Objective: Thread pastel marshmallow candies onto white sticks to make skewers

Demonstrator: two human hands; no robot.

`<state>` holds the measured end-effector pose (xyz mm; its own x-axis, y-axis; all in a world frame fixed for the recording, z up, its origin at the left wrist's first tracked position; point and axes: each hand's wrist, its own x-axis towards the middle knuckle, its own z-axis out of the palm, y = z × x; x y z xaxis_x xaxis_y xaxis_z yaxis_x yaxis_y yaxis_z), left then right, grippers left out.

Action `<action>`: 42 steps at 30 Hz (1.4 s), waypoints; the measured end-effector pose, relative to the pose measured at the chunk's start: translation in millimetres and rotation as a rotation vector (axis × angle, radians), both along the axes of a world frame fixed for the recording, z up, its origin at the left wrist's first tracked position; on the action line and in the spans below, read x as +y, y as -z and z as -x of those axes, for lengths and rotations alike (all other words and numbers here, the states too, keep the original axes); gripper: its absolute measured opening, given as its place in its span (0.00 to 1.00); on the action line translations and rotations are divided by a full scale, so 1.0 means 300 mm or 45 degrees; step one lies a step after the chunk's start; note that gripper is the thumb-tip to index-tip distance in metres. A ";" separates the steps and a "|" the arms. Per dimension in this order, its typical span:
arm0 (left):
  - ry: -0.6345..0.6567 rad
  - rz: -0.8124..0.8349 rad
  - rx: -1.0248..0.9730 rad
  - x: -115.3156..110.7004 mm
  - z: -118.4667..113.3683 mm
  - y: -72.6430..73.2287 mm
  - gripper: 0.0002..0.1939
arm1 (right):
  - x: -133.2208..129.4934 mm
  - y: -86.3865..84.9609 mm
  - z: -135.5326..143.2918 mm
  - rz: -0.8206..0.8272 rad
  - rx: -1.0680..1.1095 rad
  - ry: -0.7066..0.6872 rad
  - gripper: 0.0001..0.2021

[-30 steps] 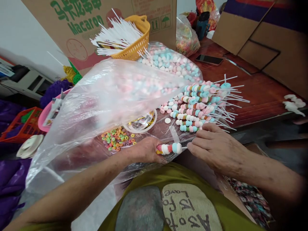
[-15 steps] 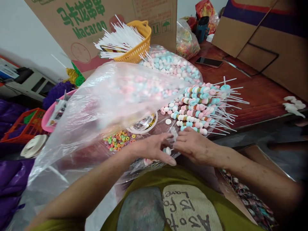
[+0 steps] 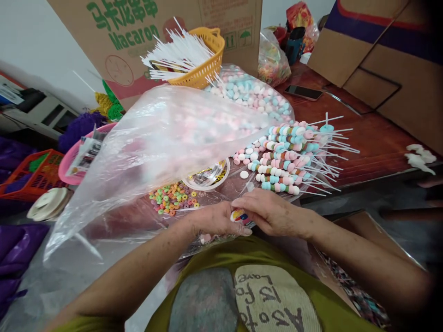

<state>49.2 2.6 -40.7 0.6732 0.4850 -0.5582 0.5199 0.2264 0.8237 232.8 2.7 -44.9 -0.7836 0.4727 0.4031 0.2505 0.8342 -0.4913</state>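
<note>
My left hand (image 3: pixel 221 219) is closed around a small clear wrapper (image 3: pixel 239 215) with a red, yellow and blue print, near the table's front edge. The fingers of my right hand (image 3: pixel 275 212) are pressed together at the same wrapper's top. Both hands cover most of it, so what is inside does not show. A pinkish marshmallow (image 3: pixel 206 238) in clear plastic peeks out under my left hand. Just beyond my right hand lies a pile of marshmallow skewers (image 3: pixel 285 159) in pink, blue and white, white sticks pointing right.
Ring-shaped candies (image 3: pixel 173 198) lie left of a round white tub (image 3: pixel 207 177). A big clear plastic bag (image 3: pixel 138 133) of marshmallows spreads behind. A yellow basket (image 3: pixel 207 60) holds white sticks. A phone (image 3: pixel 303 92) rests beside cardboard boxes (image 3: pixel 380 69).
My right hand has moved left, meeting my left hand. The white and teal sweets visible between the hands are now hidden, and a printed wrapper shows there. My left fingers have closed.
</note>
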 end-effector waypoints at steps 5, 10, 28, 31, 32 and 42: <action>-0.221 0.039 -0.067 -0.011 0.016 0.021 0.16 | 0.020 -0.002 0.020 0.059 0.089 0.330 0.16; -0.200 -0.042 0.007 -0.024 0.005 0.043 0.14 | 0.011 0.022 0.046 0.136 -0.291 0.197 0.12; -0.621 0.373 -0.268 -0.149 0.134 0.032 0.23 | 0.049 -0.010 0.026 0.432 -0.079 0.261 0.15; -0.686 0.328 -0.104 -0.166 0.104 0.010 0.22 | 0.049 -0.008 0.043 0.473 -0.111 0.276 0.15; -0.710 0.308 -0.073 -0.167 0.098 0.003 0.22 | 0.049 -0.004 0.045 0.504 -0.104 0.282 0.15; -0.684 -0.729 0.149 -0.145 0.098 0.036 0.16 | -0.051 0.089 0.147 1.077 0.190 0.329 0.13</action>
<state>19.8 -40.7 -51.5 0.2178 0.9599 -0.1768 0.5503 0.0288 0.8345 188.8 -12.4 -71.5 -0.5791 0.8121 -0.0708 0.2644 0.1050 -0.9587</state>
